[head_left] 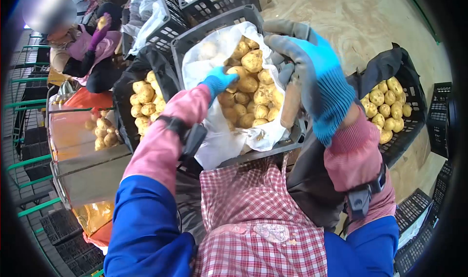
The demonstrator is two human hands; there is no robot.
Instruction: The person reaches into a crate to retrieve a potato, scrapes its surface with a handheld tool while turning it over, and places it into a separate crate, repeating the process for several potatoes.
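Observation:
A black crate (181, 50) lined with a white plastic sheet (214, 143) sits in front of me, heaped with yellow, soil-flecked potatoes (263, 95). My left hand (220, 80), in a blue-cuffed glove, reaches into the left of the heap, its fingers closed about a potato (237, 73) and partly hidden. Over the crate's right rim is my right hand (304, 57), in a blue glove with a soiled grey palm. Its curved fingers are apart, near the sheet's edge. Just below them is a brown, elongated object (291, 105).
Black-lined crates of potatoes stand at left (145, 101) and right (387, 104). More black crates (222, 4) are at the back. A person (92, 48) at upper left holds up a potato. Beside that person, an orange-and-clear bag (78, 126) holds potatoes.

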